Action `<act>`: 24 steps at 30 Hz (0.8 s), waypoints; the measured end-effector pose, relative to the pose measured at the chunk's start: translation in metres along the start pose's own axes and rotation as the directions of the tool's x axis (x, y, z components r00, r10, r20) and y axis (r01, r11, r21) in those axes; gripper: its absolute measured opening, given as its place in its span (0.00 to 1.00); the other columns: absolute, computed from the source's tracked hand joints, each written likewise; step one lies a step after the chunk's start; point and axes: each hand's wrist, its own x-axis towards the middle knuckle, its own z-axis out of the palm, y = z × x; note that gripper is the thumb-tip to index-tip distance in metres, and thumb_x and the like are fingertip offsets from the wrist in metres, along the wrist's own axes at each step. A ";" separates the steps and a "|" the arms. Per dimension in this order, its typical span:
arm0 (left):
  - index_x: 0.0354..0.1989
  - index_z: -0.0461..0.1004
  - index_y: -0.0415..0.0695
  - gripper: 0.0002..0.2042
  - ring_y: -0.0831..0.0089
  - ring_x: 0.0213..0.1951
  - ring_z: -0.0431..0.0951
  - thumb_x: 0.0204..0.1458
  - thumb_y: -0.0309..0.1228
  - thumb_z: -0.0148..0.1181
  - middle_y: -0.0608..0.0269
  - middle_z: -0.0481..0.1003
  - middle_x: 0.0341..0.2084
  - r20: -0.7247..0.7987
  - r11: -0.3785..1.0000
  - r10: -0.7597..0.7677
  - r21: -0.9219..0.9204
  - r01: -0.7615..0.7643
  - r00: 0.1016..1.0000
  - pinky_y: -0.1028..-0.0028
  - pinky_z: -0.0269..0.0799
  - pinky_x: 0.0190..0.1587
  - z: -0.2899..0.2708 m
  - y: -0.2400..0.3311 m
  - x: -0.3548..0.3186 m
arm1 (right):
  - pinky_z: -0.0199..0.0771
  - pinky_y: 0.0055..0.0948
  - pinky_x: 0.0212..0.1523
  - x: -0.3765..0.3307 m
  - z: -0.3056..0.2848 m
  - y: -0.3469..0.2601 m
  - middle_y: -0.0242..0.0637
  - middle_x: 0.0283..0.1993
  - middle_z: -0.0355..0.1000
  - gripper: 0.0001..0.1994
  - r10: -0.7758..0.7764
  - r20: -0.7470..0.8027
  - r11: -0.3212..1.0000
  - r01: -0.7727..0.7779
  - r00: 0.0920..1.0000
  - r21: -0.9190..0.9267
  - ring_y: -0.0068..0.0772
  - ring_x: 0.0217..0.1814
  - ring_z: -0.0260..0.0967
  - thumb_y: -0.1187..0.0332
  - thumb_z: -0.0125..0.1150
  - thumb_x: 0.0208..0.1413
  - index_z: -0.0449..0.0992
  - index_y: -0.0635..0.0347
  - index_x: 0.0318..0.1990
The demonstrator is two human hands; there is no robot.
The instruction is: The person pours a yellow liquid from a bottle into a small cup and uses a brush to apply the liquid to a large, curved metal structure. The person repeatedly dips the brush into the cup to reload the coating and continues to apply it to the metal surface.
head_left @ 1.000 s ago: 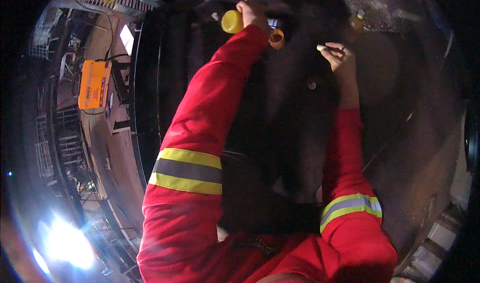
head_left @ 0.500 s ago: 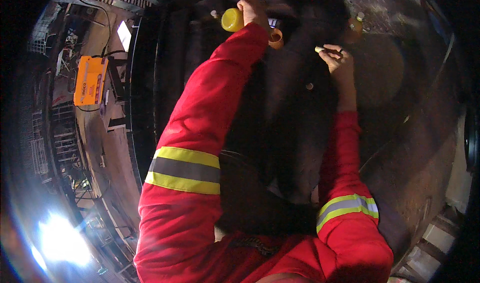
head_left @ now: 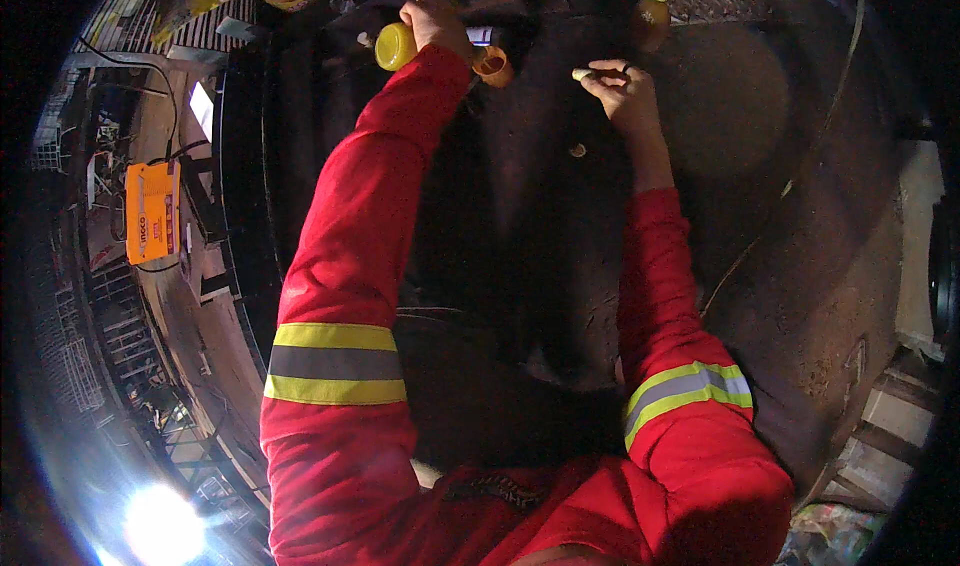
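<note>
My left hand [head_left: 437, 28] is at the far end of the outstretched arm, its fingers closed round a yellow container [head_left: 396, 47] whose round end shows. Just right of that hand lies an open orange cup [head_left: 492, 67], and behind it something with a white label [head_left: 480, 36]. My right hand [head_left: 627, 94] is held up farther right, pinching a small pale piece [head_left: 580, 74] between thumb and fingers. Too little of that piece shows to name it. Below this hand a small round disc [head_left: 578, 150] lies on the dark ground.
A bottle of amber liquid [head_left: 653, 21] stands beyond my right hand. To the left are an orange box-shaped device [head_left: 153, 212] with a cable, metal racks and a bright lamp [head_left: 163, 526]. A thin cord [head_left: 790, 186] runs across the ground at right.
The whole scene has shifted leftward in the picture as the view turned. Both hands keep their holds on the yellow container and the small pale piece.
</note>
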 end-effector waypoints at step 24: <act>0.52 0.74 0.52 0.27 0.65 0.48 0.67 0.47 0.55 0.53 0.62 0.69 0.44 0.092 0.996 0.035 -0.079 -0.028 0.995 0.62 0.59 0.39 -0.021 0.004 -0.007 | 0.75 0.26 0.37 -0.005 -0.003 -0.007 0.42 0.34 0.78 0.12 0.020 -0.005 0.998 -0.020 1.000 -0.058 0.28 0.36 0.77 0.72 0.69 0.46 0.77 0.65 0.39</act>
